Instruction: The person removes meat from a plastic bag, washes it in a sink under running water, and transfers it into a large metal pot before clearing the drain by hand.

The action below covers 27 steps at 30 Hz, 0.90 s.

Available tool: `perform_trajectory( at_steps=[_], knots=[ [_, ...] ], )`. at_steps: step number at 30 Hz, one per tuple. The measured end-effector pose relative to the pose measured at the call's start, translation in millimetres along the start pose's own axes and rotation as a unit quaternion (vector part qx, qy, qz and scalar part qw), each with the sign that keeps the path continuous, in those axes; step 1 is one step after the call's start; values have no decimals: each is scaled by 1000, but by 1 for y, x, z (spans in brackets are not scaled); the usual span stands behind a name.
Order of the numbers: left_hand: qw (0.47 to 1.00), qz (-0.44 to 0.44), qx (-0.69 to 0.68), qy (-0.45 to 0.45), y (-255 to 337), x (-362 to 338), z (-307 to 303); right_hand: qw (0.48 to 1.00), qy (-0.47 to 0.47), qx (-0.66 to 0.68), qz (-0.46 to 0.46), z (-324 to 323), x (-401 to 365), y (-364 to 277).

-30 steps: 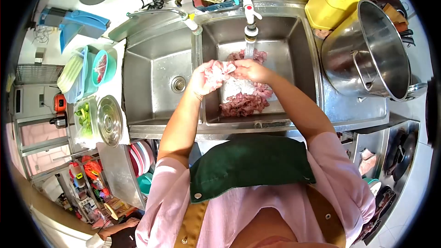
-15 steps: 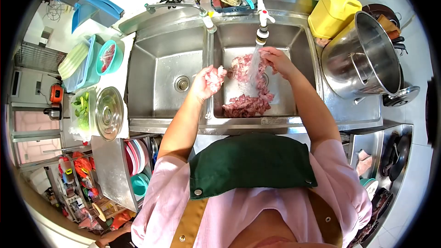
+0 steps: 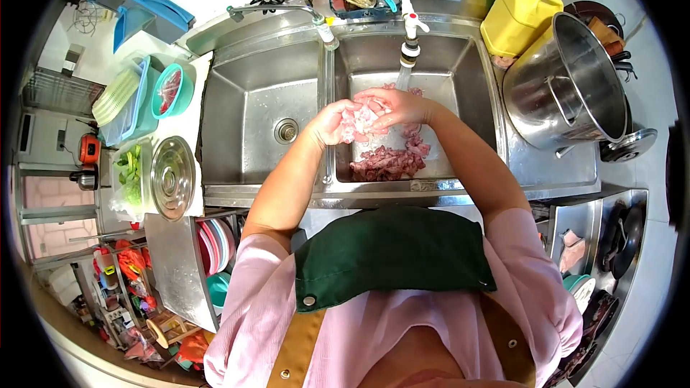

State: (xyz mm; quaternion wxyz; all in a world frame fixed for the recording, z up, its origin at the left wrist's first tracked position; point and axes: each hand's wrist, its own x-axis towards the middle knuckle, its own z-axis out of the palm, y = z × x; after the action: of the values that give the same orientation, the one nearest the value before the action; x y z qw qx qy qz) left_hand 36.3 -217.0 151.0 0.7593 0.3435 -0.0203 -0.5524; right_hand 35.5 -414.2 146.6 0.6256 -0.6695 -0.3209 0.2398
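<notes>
Pale pink meat pieces (image 3: 357, 123) lie cupped in my left hand (image 3: 330, 123), whose fingers curl around them over the right basin (image 3: 445, 158). My right hand (image 3: 399, 108) reaches across from the right, its fingers curved over the same meat. More red meat (image 3: 388, 164) is heaped on the basin floor near the front edge, with further pieces partly hidden behind my right hand. Water runs from the white tap (image 3: 410, 50) just behind that hand.
The left basin (image 3: 251, 122) has a drain. A large steel pot (image 3: 568, 86) and a yellow jug (image 3: 519, 20) stand to the right. To the left are a turquoise bowl (image 3: 169, 91), a glass lid (image 3: 172, 177) and a container of greens (image 3: 129, 176).
My right hand has moved left and down from the water stream onto the meat in my left hand. The two hands are now together.
</notes>
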Motion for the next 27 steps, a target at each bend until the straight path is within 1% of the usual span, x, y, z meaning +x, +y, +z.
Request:
perform_trajectory(
  at_steps=[1, 2, 3, 4, 6, 7, 8, 9, 10, 11, 12, 13, 14, 15, 16, 17, 19, 21, 22, 23, 24, 25, 26, 27],
  knots=[
    [1000, 1, -1, 0, 0, 0, 3, 992, 38, -101, -68, 2, 0, 4],
    [1000, 24, -11, -6, -1, 1, 7, 992, 36, -101, -67, -1, 0, 11],
    [999, 47, -21, -12, -1, 1, 11, 988, 54, -146, 0, -6, -1, 14],
    [999, 48, -21, -12, -1, 2, 10, 977, 72, -190, 66, -9, -1, 17],
    [999, 18, -36, 27, 0, 4, 8, 974, 81, -206, 50, -7, -4, 12],
    [999, 18, -36, 27, -1, 3, 11, 970, 92, -221, 33, -5, -5, 8],
    [997, 47, 5, 57, -3, 2, 14, 970, 92, -221, 33, -5, -5, 10],
    [992, 75, 46, 86, -4, 2, 18, 978, 99, -177, 53, -5, -6, 13],
    [992, 74, 46, 86, -5, 3, 16, 983, 107, -133, 72, -4, -7, 14],
    [994, 58, 44, 76, -4, 3, 13, 982, 108, -133, 72, -4, -8, 15],
    [996, 42, 43, 65, -3, 4, 11, 987, 137, -4, 89, -2, -10, 14],
    [996, 41, 44, 65, -1, 3, 11, 973, 162, 125, 105, -1, -10, 12],
    [995, 48, 67, 57, -1, 2, 11, 973, 162, 125, 105, -5, -12, 9],
    [993, 54, 89, 49, -1, 2, 11, 945, 200, 240, 97, -12, -17, 6],
    [993, 54, 88, 49, -2, 2, 9, 902, 235, 351, 87, -18, -21, 3],
    [996, 48, 68, 36, -2, 4, 6, 865, 234, 436, 79, -22, -23, 0],
    [998, 44, 48, 23, -3, 5, -1, 861, 249, 437, 68, -26, -29, 0],
    [993, 101, -34, -41, -4, 3, -8, 857, 266, 438, 55, -34, -36, -3],
    [993, 101, -34, -42, -3, 1, -9, 845, 334, 409, 85, -40, -40, -7],
    [991, 111, -65, -25, -3, -2, -11, 828, 399, 377, 114, -42, -42, -10],
    [988, 122, -96, -7, -1, -4, -7, 829, 398, 377, 114, -42, -41, -10],
    [986, 123, -109, 0, 0, -6, -3, 885, 382, 209, 162, -40, -38, -10],
    [986, 122, -110, 1, 1, -6, 3, 912, 353, 36, 206, -37, -37, -9],
    [986, 125, -109, 6, 2, -4, 10, 911, 355, 37, 207, -31, -33, -7]
  ],
)
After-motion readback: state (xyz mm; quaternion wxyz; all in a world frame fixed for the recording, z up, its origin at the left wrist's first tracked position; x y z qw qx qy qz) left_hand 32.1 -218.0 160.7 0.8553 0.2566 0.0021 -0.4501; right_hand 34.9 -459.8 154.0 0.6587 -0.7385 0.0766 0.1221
